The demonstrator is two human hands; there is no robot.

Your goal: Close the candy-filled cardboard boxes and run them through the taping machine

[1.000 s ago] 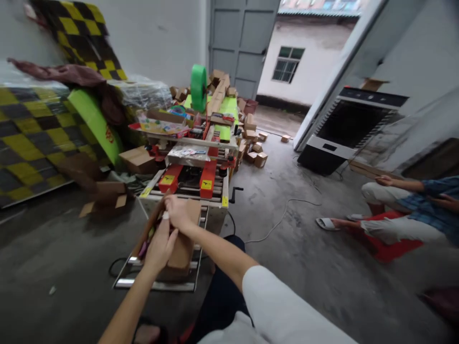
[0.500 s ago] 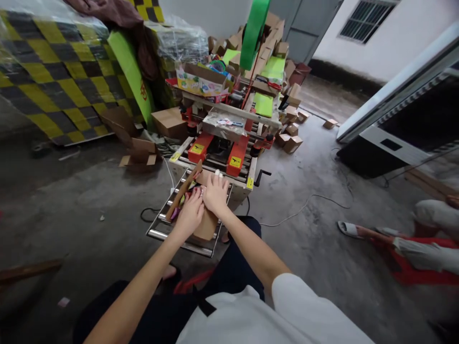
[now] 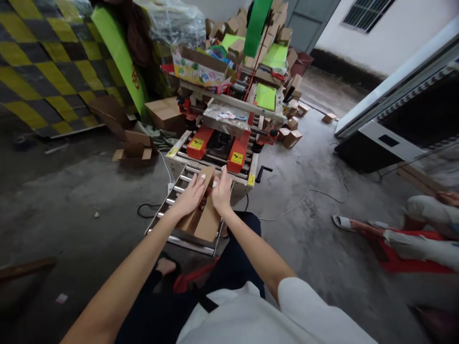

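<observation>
A brown cardboard box (image 3: 208, 223) lies on the roller conveyor (image 3: 168, 203) in front of me, its long flaps folded inward with a gap between them. Small reddish contents show in that gap, too little to name. My left hand (image 3: 192, 194) rests on the left flap with its fingers stretched forward. On the right flap lies my right hand (image 3: 221, 191), fingers extended and thumb toward the gap. Just beyond the box stands the carton sealing machine (image 3: 222, 143), with red side belts and a roll of green tape (image 3: 256, 28) above.
An open printed box (image 3: 201, 69) sits on the machine, and small cartons (image 3: 290, 136) are heaped behind and right of it. An opened carton (image 3: 134, 143) is on the floor at left. A black crank (image 3: 264, 173) sticks out. A seated person's legs (image 3: 376, 231) show at right.
The left flap, raised before, is now folded down over the colourful contents. My left hand moved from the contents onto that flap; my right hand shifted slightly right. The view moved a little.
</observation>
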